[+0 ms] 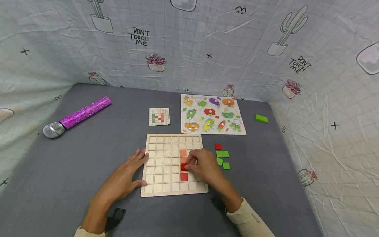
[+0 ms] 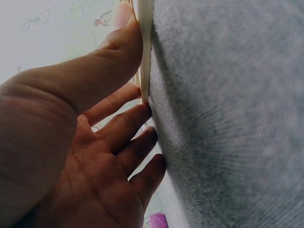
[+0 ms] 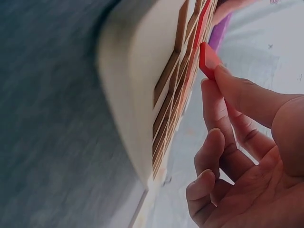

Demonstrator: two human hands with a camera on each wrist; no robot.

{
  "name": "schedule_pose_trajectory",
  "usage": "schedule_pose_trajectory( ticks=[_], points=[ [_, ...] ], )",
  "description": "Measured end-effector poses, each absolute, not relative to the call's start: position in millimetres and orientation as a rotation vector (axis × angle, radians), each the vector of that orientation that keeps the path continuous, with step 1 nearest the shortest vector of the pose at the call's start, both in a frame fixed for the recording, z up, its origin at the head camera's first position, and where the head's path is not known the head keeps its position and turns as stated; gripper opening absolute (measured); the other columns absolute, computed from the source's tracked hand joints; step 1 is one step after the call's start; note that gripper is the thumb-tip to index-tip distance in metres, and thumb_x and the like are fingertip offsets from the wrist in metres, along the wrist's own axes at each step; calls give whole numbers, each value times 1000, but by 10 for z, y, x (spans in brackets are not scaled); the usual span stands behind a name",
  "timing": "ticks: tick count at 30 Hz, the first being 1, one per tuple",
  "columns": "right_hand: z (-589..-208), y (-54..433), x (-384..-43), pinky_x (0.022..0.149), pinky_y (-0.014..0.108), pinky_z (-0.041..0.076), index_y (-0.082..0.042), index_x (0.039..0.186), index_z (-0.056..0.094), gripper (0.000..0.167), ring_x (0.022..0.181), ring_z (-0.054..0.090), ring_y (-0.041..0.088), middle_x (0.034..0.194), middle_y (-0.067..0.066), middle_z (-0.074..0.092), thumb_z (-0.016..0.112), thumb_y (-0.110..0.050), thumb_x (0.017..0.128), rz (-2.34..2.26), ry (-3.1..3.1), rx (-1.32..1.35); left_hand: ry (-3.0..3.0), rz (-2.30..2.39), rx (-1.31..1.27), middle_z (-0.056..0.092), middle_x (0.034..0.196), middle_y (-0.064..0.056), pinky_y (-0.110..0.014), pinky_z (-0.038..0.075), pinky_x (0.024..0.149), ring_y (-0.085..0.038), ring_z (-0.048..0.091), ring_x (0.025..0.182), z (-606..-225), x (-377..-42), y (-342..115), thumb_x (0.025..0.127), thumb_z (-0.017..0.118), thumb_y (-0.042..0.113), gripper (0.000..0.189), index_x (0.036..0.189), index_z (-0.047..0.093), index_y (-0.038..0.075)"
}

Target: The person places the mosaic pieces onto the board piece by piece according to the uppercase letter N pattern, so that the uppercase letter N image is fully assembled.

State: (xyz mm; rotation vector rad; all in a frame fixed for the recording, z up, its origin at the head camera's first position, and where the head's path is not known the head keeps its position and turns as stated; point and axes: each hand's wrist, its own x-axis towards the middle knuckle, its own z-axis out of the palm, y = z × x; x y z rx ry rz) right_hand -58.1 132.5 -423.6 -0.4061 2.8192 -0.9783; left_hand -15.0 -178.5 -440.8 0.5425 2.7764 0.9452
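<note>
A square wooden grid board (image 1: 159,188) lies on the grey table. My left hand (image 1: 125,179) rests along its left edge, with the thumb and fingertips touching the rim. Over the board, my right hand (image 1: 205,166) pinches a red square tile (image 1: 183,167) between thumb and finger. In the right wrist view the same red tile (image 3: 208,61) is tilted, close over the grid. One column holds two orange tiles (image 1: 183,152), the lower partly hidden by the hand. Another red tile (image 1: 184,177) sits in that column, nearer me.
Right of the board lie a loose red tile (image 1: 218,146) and several green tiles (image 1: 226,166). Behind it are a small pattern card (image 1: 159,122) and a vegetable puzzle board (image 1: 200,119). A purple microphone (image 1: 86,112) lies far left, a green block (image 1: 261,118) far right.
</note>
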Motion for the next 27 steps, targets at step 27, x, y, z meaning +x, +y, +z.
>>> schedule_pose_trajectory(
  ticks=[27],
  points=[
    [-4299, 1012, -630, 74, 30, 49, -23, 75, 75, 20, 71, 51, 5, 61, -14, 57, 92, -17, 83, -787, 2810, -562, 2771, 938, 530, 34, 173, -17, -67, 31, 125, -43, 27, 162, -4410, -149, -1772, 81, 92, 20, 97, 163, 42, 5]
  ],
)
